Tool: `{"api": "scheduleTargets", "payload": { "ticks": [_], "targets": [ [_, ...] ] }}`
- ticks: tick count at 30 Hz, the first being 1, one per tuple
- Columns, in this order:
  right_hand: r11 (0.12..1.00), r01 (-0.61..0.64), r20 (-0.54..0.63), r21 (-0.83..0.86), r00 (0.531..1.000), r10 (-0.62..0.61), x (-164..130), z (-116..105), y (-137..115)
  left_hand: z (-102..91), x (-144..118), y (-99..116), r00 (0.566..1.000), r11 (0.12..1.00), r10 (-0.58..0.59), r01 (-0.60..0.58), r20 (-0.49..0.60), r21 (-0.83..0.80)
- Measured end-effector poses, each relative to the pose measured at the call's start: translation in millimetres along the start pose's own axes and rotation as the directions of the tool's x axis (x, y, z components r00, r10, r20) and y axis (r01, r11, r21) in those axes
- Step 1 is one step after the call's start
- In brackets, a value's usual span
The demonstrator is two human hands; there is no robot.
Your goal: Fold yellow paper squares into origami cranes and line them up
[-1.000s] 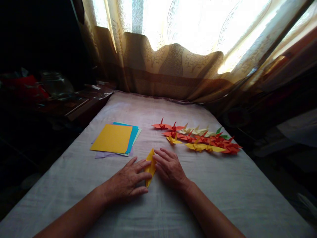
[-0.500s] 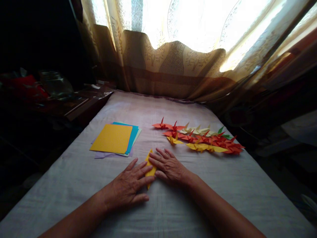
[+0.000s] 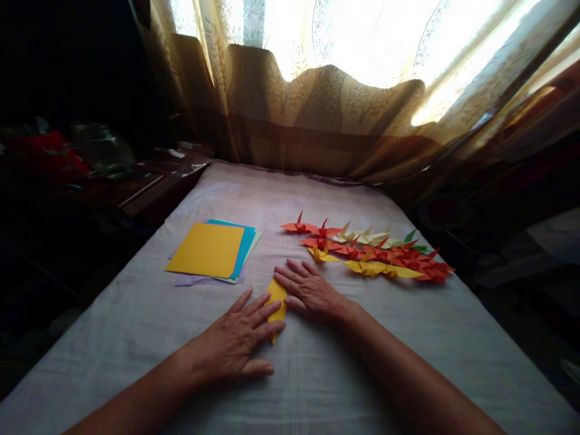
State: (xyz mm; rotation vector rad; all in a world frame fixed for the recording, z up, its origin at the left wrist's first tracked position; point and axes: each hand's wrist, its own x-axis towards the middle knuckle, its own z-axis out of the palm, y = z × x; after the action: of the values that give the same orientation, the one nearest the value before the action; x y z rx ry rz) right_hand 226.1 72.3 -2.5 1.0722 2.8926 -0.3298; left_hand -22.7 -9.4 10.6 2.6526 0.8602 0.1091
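Head view: a cloth-covered table (image 3: 408,338) under a curtained window (image 3: 362,42); places below are given from the folded yellow paper (image 3: 275,300).
Paper stack: left of and beyond the folded yellow paper lies a stack of coloured sheets (image 3: 208,251), yellow on top, apart from both hands.
Left hand (image 3: 235,341): lies flat, fingers spread, fingertips pressing the paper's near left part.
Folded yellow paper: flat on the table between the two hands, mostly covered.
Right hand (image 3: 310,290): flat, fingers straight and close, pressing the paper's far right side.
Paper cranes (image 3: 371,254): a row of red, yellow, cream and green ones to the right and beyond.
Change: a second ago the paper stood up as a narrow ridge between the fingertips; now it is pressed flat, so the crease looks set.
Earlier frame: both hands have closed in and cover more of it.
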Motion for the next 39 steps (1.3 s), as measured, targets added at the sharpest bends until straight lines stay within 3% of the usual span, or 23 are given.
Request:
{"api": "scheduleTargets", "payload": {
  "ticks": [11,15,25,28,33,36,39],
  "targets": [
    [0.993,-0.120,-0.140,-0.013,0.983,0.117,-5,2,-21,-2.2,2,0,0.997,1.000,-0.012,0.010,0.072,0.025],
    [0.985,-0.169,-0.114,-0.022,0.980,0.165,-6,4,-25,-2.4,-2,0,0.999,0.999,0.038,-0.039,0.035,0.037],
    [0.979,-0.203,-0.152,-0.028,0.969,0.197,-3,5,-26,-7.4,-7,10,0.989,0.997,-0.025,0.015,0.148,0.071],
    [0.971,-0.238,-0.261,0.035,0.935,0.239,-6,5,-23,4.2,0,16,0.995,0.990,-0.062,0.052,0.074,0.134],
    [0.950,-0.268,-0.463,0.159,0.830,0.312,-28,5,-15,20.1,29,38,0.973,0.946,-0.192,0.219,-0.130,0.240],
    [0.943,-0.275,-0.519,0.187,0.788,0.332,-48,11,-15,13.2,49,43,0.956,0.934,-0.204,0.255,-0.213,0.251],
    [0.935,-0.293,-0.536,0.199,0.767,0.354,-65,19,-25,-3.9,63,29,0.965,0.926,-0.196,0.241,-0.175,0.291]
  ]
}}
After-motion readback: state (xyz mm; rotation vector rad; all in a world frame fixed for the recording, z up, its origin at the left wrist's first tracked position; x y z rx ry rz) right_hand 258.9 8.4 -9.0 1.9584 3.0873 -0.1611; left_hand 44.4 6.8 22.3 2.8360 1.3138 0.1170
